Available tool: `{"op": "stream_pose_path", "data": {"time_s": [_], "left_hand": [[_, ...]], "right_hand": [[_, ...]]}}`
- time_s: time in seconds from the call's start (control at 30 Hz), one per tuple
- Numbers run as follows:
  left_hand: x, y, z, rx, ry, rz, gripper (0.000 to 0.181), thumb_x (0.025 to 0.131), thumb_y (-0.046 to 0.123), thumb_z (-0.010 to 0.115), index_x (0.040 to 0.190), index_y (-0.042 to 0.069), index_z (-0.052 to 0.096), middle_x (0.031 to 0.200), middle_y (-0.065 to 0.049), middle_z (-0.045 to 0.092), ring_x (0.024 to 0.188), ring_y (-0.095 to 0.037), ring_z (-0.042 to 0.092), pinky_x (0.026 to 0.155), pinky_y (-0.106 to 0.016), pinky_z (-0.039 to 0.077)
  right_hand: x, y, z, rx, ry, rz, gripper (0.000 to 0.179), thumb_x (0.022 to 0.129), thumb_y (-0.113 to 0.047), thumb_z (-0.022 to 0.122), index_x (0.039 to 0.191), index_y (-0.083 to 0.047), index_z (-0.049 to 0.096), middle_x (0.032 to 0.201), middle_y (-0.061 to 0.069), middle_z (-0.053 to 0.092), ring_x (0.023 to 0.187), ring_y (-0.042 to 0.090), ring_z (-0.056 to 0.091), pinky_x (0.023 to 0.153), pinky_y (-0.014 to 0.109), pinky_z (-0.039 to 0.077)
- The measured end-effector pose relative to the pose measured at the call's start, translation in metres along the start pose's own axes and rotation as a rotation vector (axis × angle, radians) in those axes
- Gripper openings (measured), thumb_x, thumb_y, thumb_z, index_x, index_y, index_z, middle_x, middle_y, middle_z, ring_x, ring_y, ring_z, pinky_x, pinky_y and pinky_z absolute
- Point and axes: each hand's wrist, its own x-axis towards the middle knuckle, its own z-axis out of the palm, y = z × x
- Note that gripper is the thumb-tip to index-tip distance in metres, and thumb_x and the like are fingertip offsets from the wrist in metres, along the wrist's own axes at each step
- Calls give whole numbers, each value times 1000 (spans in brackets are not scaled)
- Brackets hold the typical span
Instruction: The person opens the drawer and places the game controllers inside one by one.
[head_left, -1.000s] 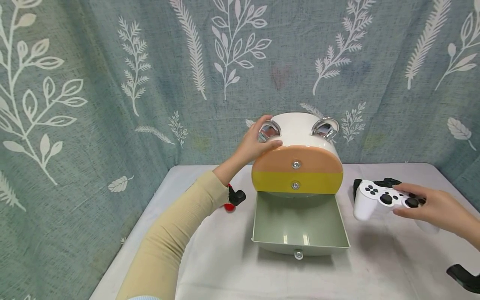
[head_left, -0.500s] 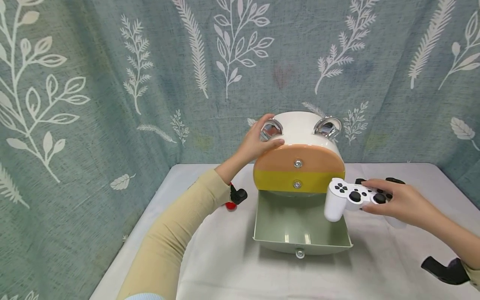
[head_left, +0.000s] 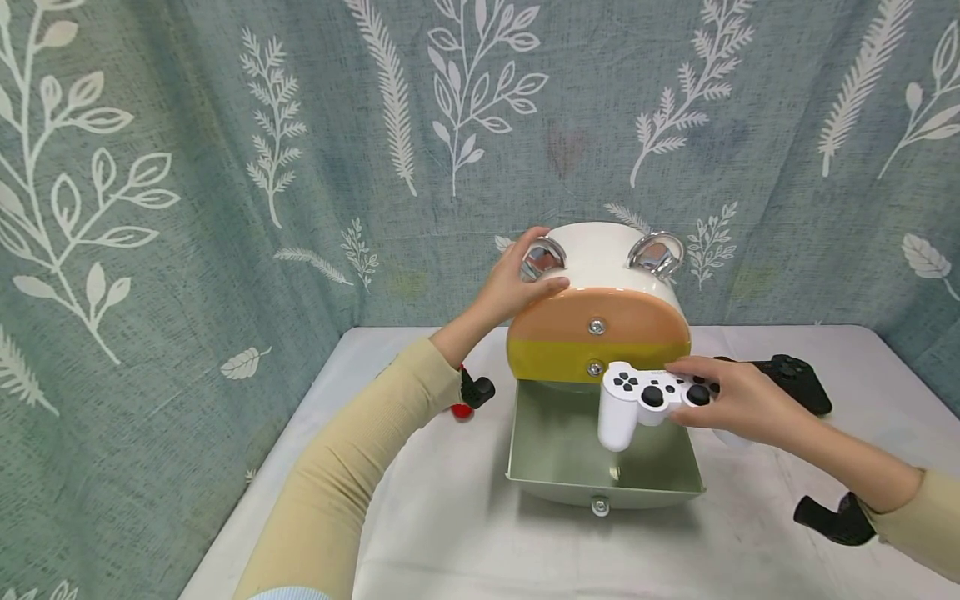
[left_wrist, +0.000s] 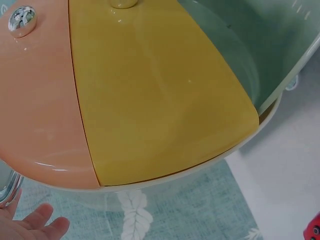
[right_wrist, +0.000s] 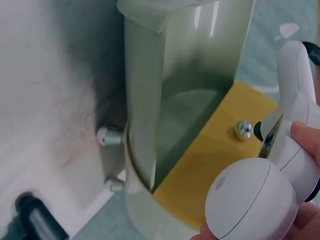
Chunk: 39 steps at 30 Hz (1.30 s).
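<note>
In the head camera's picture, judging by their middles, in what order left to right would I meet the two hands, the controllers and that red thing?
Red thing, left hand, white controller, right hand, black controller.

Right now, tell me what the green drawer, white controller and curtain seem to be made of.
Green drawer: probably moulded plastic, though painted metal is possible; glossy, with sharp light streaks.
White controller: likely hard plastic, smooth; a fine seam splits its shell.
Curtain: apparently woven fabric, matte; a visible weave and soft folds.
</note>
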Motion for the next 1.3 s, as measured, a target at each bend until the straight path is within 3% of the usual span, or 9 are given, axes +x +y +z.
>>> {"op": "stream_pose_path", "data": {"time_s": [0.73, 0.93, 1.3], "left_hand": [[-1, -1, 0, -10, 16, 15, 75, 64, 49, 63, 127, 34, 25, 130, 4, 27, 115, -19, 33, 85, -42, 34], [-1, 0, 0, 10, 14, 17, 76, 64, 51, 62, 127, 33, 25, 130, 2, 28, 115, -19, 33, 84, -43, 34], [0, -2, 1, -3, 15, 12, 74, 63, 52, 62, 126, 37, 25, 130, 3, 28, 115, -22, 33, 84, -45, 34]], "right_hand": [[26, -23, 44, 93, -25, -74, 55, 62, -36, 70, 108, -10, 55, 99, 2, 57, 81, 13, 51, 64, 27, 42], [27, -23, 57, 50, -8, -105, 53, 60, -33, 72, 105, -9, 57, 97, 2, 58, 81, 14, 52, 66, 29, 42], [27, -19, 76, 33, -29, -85, 53, 61, -34, 71, 105, -8, 57, 98, 2, 58, 80, 13, 51, 67, 29, 42]]}}
